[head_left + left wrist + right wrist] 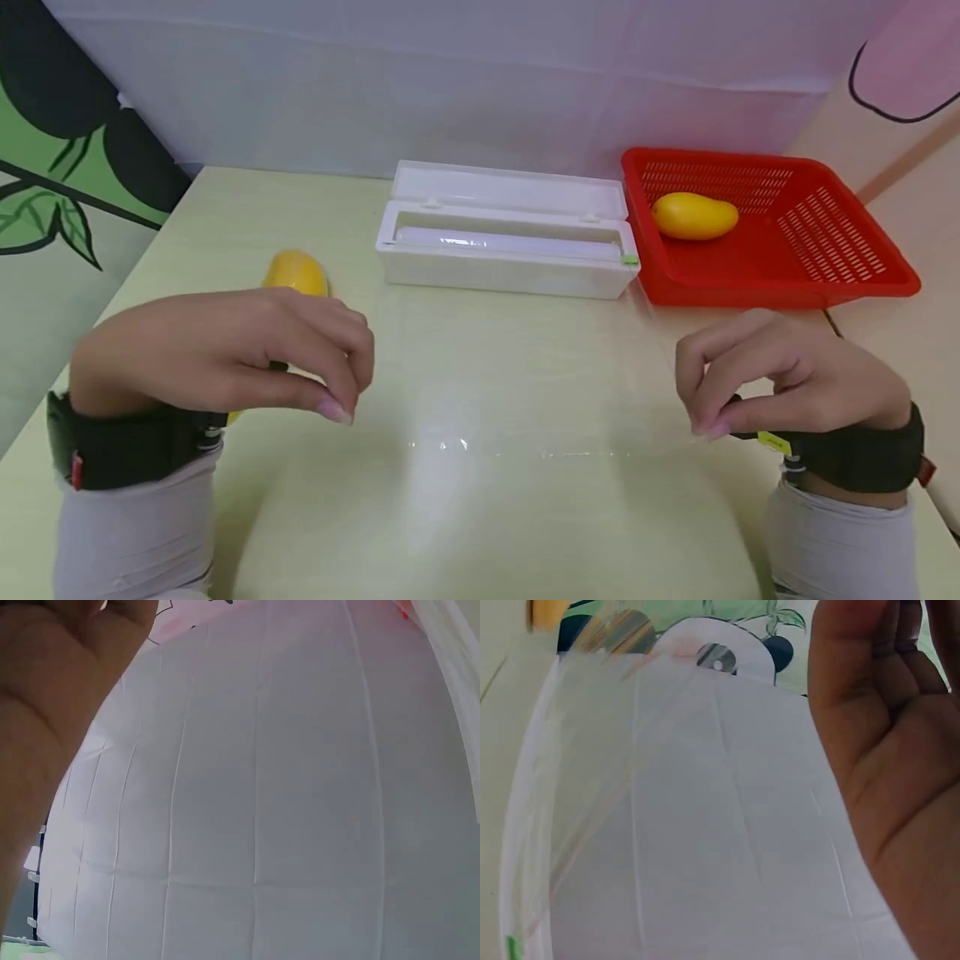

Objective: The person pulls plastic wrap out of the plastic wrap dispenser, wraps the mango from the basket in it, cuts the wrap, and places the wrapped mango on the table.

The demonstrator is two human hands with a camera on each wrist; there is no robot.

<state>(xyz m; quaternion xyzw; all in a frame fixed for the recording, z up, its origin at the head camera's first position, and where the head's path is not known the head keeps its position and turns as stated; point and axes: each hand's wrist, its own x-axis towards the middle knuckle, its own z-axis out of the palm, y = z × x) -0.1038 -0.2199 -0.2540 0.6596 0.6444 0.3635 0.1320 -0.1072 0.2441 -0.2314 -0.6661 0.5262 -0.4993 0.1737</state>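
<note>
A clear sheet of plastic wrap [463, 445] stretches between my two hands above the table, its near edge showing only as glints. At one side my left hand [262, 350] pinches it with thumb and fingers, while my right hand [795, 375] pinches the other side. In the right wrist view the see-through film runs away from the right hand [900, 750]. Behind it stands a white wrap dispenser [502, 271], lid raised, with a roll [510, 242] inside. A yellow mango [296, 271] lies beyond my left hand, partly covered by it.
To the right of the dispenser stands a red basket [787, 293] holding one mango [694, 216]. A pale cloth wall [487, 92] rises behind the table [337, 517]. More yellow [235, 416] peeks out under my left hand; what it belongs to is hidden.
</note>
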